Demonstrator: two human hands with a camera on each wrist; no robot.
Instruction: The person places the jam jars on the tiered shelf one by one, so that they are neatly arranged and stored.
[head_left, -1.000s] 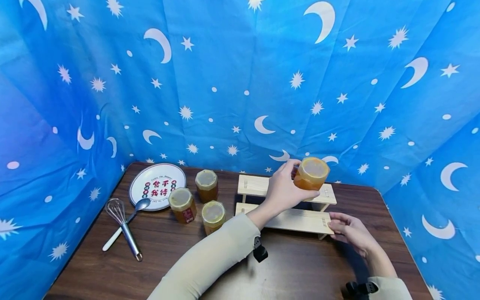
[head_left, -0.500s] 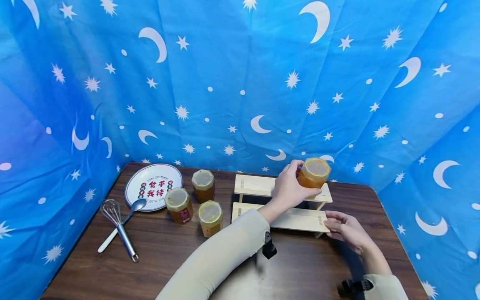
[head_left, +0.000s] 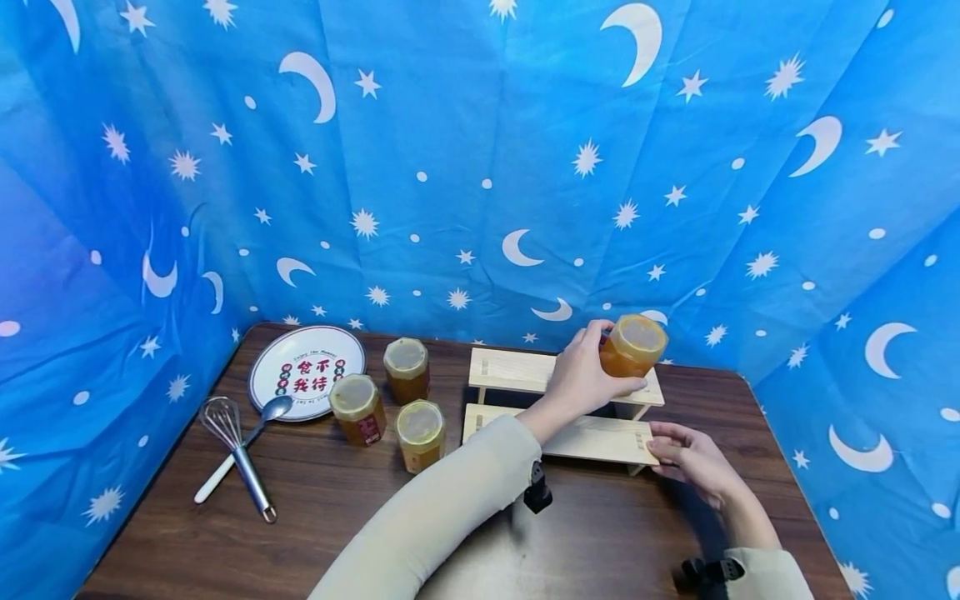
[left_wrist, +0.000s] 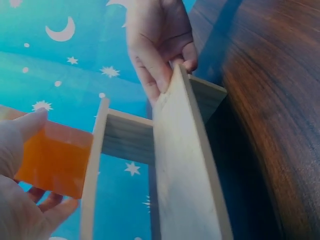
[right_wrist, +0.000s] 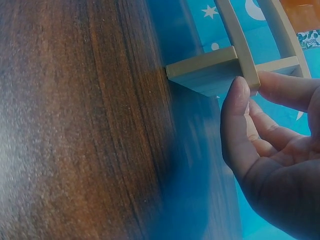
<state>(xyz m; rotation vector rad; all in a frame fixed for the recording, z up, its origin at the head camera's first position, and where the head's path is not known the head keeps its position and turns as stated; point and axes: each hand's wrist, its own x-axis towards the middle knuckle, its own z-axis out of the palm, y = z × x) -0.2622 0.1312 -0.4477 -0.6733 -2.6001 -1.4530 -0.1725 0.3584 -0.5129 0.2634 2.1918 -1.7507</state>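
Observation:
My left hand (head_left: pixel 573 379) grips an amber jar (head_left: pixel 632 348) with a pale yellow lid, over the right end of the upper tier of a two-tier wooden rack (head_left: pixel 513 369). In the left wrist view the jar's orange base (left_wrist: pixel 57 157) meets the edge of the upper board (left_wrist: pixel 95 165). Thumb and fingers of my right hand (head_left: pixel 701 462) pinch the right end of the lower board (head_left: pixel 592 437). The right wrist view shows that thumb (right_wrist: pixel 235 117) lying against the board's end. Much of the lower board is hidden behind the left forearm.
Three similar jars, a near one (head_left: pixel 422 433), a left one (head_left: pixel 358 408) and a back one (head_left: pixel 407 371), stand left of the rack. Beyond them lies a plate (head_left: pixel 258 375) with a spoon (head_left: pixel 277 407) on its rim, crossed by a whisk (head_left: pixel 253 483). Blue star-printed cloth (head_left: pixel 420 275) encloses the table.
The left hand has shifted the jar a little to the right along the upper tier, and the jar now leans slightly. The right hand keeps its hold on the lower board.

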